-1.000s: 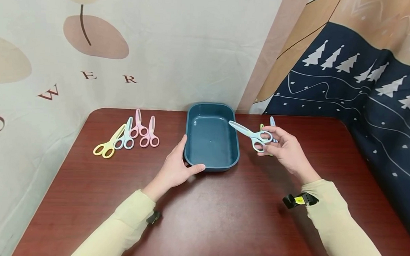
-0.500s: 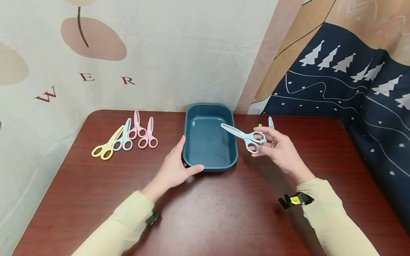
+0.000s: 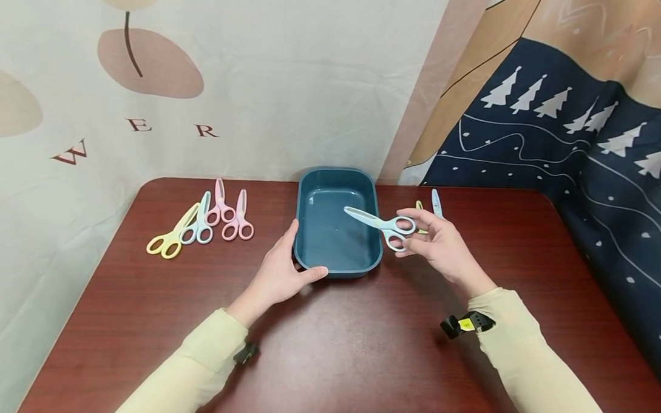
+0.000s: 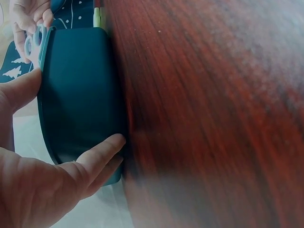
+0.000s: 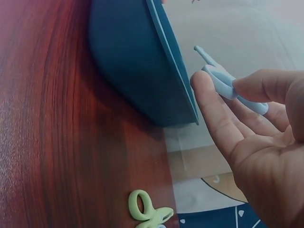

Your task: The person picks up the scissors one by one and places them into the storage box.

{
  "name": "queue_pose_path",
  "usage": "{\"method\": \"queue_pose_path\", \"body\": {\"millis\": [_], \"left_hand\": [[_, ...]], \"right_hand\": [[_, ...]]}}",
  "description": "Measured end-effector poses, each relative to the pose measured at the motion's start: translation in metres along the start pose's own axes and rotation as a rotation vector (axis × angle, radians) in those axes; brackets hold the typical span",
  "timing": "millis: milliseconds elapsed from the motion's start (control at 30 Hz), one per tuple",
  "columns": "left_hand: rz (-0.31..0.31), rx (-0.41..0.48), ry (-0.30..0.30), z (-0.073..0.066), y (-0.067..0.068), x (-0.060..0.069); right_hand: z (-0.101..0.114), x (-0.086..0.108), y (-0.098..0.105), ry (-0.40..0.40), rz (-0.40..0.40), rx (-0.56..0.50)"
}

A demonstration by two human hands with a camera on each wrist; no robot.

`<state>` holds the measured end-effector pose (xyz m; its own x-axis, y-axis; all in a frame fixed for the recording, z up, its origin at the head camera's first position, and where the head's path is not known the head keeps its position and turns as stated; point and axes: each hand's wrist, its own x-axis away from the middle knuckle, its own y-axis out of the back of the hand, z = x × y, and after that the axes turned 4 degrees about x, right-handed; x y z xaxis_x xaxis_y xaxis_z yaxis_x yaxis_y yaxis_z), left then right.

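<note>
Right hand (image 3: 438, 247): pinching the held scissors (image 3: 383, 225) by the loops, between thumb and fingers
Held scissors: above the right rim of the teal box (image 3: 334, 252), pointing left
Left hand (image 3: 281, 268): touching box, straight fingers along left wall
Teal box: on the counter (image 3: 325, 352)

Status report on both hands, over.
Left hand against teal rectangular plastic bin. Right hand pinching light blue loop-handled scissors, tip above bin. Nothing visibly in the way.
</note>
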<state>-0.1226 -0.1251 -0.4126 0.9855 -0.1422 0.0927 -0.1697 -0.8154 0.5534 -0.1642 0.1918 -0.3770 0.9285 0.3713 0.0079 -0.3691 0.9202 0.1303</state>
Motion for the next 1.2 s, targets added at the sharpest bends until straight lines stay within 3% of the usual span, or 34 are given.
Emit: {"method": "queue_pose_path", "body": {"millis": [400,1200], "left_hand": [[-0.005,-0.013,-0.004,0.001,-0.001,-0.001],[-0.005,-0.034,-0.004,-0.001,0.000,-0.001]], "right_hand": [[0.005,-0.004,-0.007,-0.040,0.046,0.055],[0.007,-0.013,-0.020,-0.041,0.131,0.115]]}}
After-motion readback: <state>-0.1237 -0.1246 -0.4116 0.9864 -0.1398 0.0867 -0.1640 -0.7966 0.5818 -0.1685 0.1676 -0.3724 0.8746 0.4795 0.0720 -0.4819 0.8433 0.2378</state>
